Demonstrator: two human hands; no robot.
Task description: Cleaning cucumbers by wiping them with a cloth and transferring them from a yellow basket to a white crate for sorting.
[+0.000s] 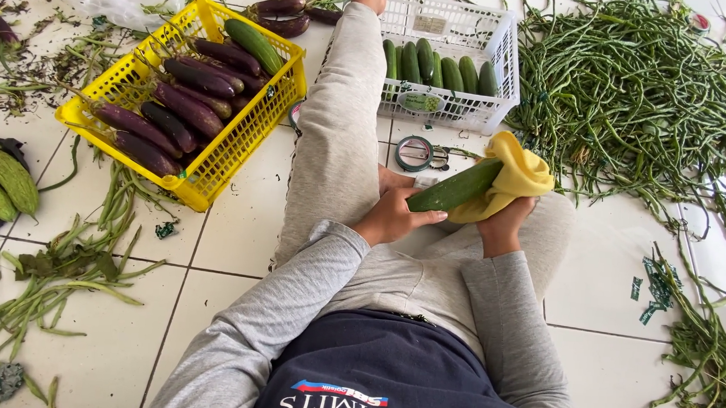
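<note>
Over the lap of a person seated on the white tiled floor (pixel 238 222), head view: one green cucumber (pixel 453 187), lying aslant, its lower end gripped by the left hand (pixel 391 216), fingers curled about it. The upper end sits in a yellow cloth (pixel 518 175), which the right hand (pixel 504 224) clutches from beneath; how far those fingers close is hidden by the cloth, seemingly a firm wrap.

Left of the outstretched leg: a yellow basket (pixel 233 152) holding purple eggplants (pixel 178 107) and one cucumber.

Beyond the knee: a white basket (pixel 503 66) with a row of cucumbers (pixel 436 67) standing on end. Just before it, a roll of tape (pixel 415 153) on the tiles.

Right side: a large heap of long green beans (pixel 634 94).

Far left edge: pale bitter gourds (pixel 0 178) on a dark bag, with loose stems and trimmings (pixel 61 271) strewn nearby.
</note>
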